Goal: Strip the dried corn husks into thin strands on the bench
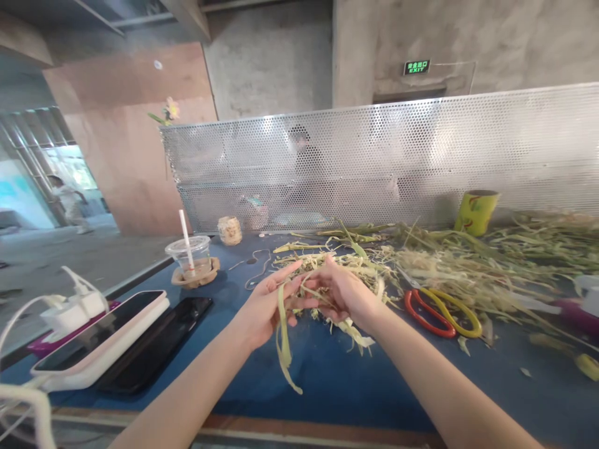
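Head view: the left hand [264, 305] pinches a long, flat, pale-green leaf strip [285, 355] over the dark-blue flat surface [253, 386]. The right hand [349, 292] has a half-curled grip; I can't tell what it holds.

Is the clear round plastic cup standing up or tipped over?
Upright: the clear round plastic cup sits in a brown holder, rim on top, with a thin white straw sticking up.
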